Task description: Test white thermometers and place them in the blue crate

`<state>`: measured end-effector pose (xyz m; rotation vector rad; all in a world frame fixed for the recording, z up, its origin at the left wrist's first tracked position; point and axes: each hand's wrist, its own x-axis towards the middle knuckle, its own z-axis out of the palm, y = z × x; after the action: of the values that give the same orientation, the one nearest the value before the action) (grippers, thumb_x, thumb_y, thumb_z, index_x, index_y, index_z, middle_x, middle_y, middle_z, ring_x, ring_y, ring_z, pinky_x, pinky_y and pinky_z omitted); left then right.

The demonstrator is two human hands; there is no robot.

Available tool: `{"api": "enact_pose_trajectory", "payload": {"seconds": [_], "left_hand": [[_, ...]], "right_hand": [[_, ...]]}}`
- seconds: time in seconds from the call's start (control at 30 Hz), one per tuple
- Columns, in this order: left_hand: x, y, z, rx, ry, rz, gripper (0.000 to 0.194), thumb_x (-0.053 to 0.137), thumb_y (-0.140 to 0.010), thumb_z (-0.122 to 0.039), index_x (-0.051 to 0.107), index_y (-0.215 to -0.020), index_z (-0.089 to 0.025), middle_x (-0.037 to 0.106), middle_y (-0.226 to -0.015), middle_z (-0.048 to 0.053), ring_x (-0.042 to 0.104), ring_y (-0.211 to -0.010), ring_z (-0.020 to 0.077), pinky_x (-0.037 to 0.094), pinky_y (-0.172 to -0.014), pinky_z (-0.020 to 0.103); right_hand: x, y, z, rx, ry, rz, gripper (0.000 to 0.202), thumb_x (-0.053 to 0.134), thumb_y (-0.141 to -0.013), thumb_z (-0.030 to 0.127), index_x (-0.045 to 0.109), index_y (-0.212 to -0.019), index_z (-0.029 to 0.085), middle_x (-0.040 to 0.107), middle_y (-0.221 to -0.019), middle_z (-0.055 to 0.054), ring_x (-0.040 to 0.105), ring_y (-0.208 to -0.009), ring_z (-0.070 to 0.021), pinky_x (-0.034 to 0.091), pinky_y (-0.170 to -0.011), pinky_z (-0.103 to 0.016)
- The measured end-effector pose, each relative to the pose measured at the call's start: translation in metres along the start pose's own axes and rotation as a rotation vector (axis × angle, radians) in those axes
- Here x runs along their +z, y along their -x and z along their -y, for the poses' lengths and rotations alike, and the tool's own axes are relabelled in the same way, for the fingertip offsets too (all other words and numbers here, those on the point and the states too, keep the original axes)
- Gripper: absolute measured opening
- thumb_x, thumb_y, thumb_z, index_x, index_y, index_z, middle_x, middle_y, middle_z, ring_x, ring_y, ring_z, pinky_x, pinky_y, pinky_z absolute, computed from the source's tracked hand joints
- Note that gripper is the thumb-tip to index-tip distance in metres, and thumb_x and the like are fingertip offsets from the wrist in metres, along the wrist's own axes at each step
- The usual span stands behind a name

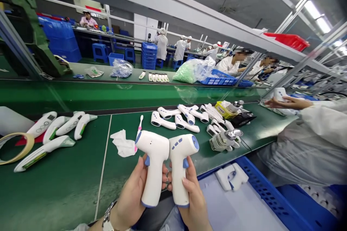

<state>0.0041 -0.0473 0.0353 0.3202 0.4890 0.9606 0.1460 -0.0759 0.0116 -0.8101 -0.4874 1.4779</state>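
Two white handheld thermometers with blue trim stand upright side by side in front of me. My left hand point(132, 195) is wrapped round the handle of the left thermometer point(154, 166), whose head points left. Round the handle of the right thermometer point(180, 169), my right hand point(193, 196) is closed; that head points right. The two bodies nearly touch at the top. Just behind them on the green bench point(81, 173) lie a white cloth point(123, 143) and a pink-and-white toothbrush point(140, 124). More white thermometers point(164, 121) are grouped farther back.
Several white-green devices point(48, 148) and a tape roll point(28, 144) lie at left. A metal-topped bottle point(223, 140) and yellow box point(225, 110) stand right. A blue crate point(260, 191) holds white pieces. A co-worker's hand point(295, 103) holds a white device at far right.
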Motion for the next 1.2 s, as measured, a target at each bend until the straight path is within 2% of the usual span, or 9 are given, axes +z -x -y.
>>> {"api": "enact_pose_trajectory", "payload": {"seconds": [0.1, 0.2, 0.27, 0.37, 0.57, 0.77, 0.93, 1.07, 1.2], "left_hand": [[-0.005, -0.002, -0.007, 0.143, -0.128, -0.039, 0.047, 0.039, -0.086, -0.055, 0.055, -0.111, -0.019, 0.061, -0.095, 0.009, 0.057, -0.082, 0.0194, 0.049, -0.076, 0.034], [-0.006, -0.006, -0.018, 0.359, -0.387, -0.097, 0.045, 0.062, -0.077, -0.044, 0.046, -0.115, -0.025, 0.057, -0.101, 0.005, 0.055, -0.09, 0.0178, 0.048, -0.078, 0.029], [-0.001, -0.007, -0.024, 0.444, -0.546, -0.119, 0.054, 0.072, -0.07, -0.033, 0.041, -0.115, -0.027, 0.055, -0.101, 0.002, 0.054, -0.095, 0.0179, 0.047, -0.079, 0.027], [0.012, -0.007, -0.026, 0.492, -0.619, -0.149, 0.06, 0.077, -0.063, -0.028, 0.041, -0.11, -0.025, 0.054, -0.097, 0.002, 0.056, -0.086, 0.0172, 0.049, -0.072, 0.026], [0.031, -0.007, -0.023, 0.494, -0.62, -0.203, 0.058, 0.076, -0.061, -0.026, 0.038, -0.105, -0.025, 0.055, -0.093, 0.001, 0.057, -0.077, 0.0183, 0.052, -0.061, 0.029], [0.029, -0.01, -0.027, 0.499, -0.687, -0.189, 0.053, 0.071, -0.067, -0.028, 0.037, -0.107, -0.025, 0.051, -0.093, 0.001, 0.054, -0.072, 0.0135, 0.049, -0.056, 0.022], [0.028, -0.02, -0.031, 0.528, -0.73, -0.242, 0.05, 0.072, -0.068, -0.031, 0.04, -0.106, -0.023, 0.051, -0.087, 0.0, 0.052, -0.068, 0.0122, 0.046, -0.056, 0.023], [0.024, -0.028, -0.034, 0.47, -0.553, -0.206, 0.046, 0.066, -0.074, -0.039, 0.042, -0.11, -0.022, 0.053, -0.085, 0.0, 0.052, -0.066, 0.0115, 0.045, -0.056, 0.021], [0.015, -0.028, -0.036, 0.383, -0.315, -0.228, 0.043, 0.045, -0.084, -0.053, 0.052, -0.104, -0.016, 0.06, -0.086, 0.006, 0.057, -0.073, 0.0153, 0.049, -0.062, 0.024]], "right_hand": [[0.005, 0.003, 0.004, 0.017, -0.051, 0.063, 0.057, 0.064, -0.074, 0.029, 0.041, -0.126, 0.032, 0.064, -0.098, -0.006, 0.062, -0.073, -0.0173, 0.048, -0.061, -0.028], [0.011, 0.007, 0.008, 0.055, -0.087, 0.106, 0.052, 0.061, -0.074, 0.03, 0.046, -0.123, 0.028, 0.064, -0.094, -0.007, 0.061, -0.068, -0.016, 0.046, -0.056, -0.026], [0.013, 0.008, 0.009, 0.086, -0.095, 0.141, 0.051, 0.06, -0.073, 0.031, 0.047, -0.123, 0.027, 0.064, -0.092, -0.008, 0.06, -0.065, -0.0156, 0.044, -0.053, -0.025], [0.012, 0.008, 0.008, 0.122, -0.101, 0.207, 0.051, 0.059, -0.073, 0.032, 0.047, -0.123, 0.026, 0.065, -0.091, -0.009, 0.06, -0.062, -0.0157, 0.042, -0.05, -0.023], [0.01, 0.007, 0.007, 0.162, -0.084, 0.292, 0.05, 0.057, -0.074, 0.033, 0.046, -0.122, 0.025, 0.064, -0.09, -0.009, 0.06, -0.06, -0.014, 0.041, -0.048, -0.02], [0.01, 0.007, 0.004, 0.185, -0.076, 0.302, 0.048, 0.056, -0.075, 0.032, 0.045, -0.122, 0.026, 0.064, -0.089, -0.008, 0.058, -0.057, -0.0119, 0.041, -0.049, -0.02], [0.011, 0.005, 0.002, 0.18, -0.052, 0.289, 0.054, 0.058, -0.073, 0.032, 0.042, -0.125, 0.027, 0.064, -0.09, -0.008, 0.057, -0.056, -0.0123, 0.039, -0.047, -0.021], [0.016, 0.004, 0.002, 0.189, -0.064, 0.235, 0.045, 0.054, -0.078, 0.035, 0.046, -0.121, 0.026, 0.065, -0.087, -0.009, 0.059, -0.056, -0.0141, 0.041, -0.05, -0.023], [0.019, 0.001, 0.008, 0.191, -0.164, 0.131, 0.038, 0.052, -0.081, 0.031, 0.047, -0.119, 0.03, 0.064, -0.089, -0.007, 0.059, -0.066, -0.0134, 0.044, -0.056, -0.022]]}}
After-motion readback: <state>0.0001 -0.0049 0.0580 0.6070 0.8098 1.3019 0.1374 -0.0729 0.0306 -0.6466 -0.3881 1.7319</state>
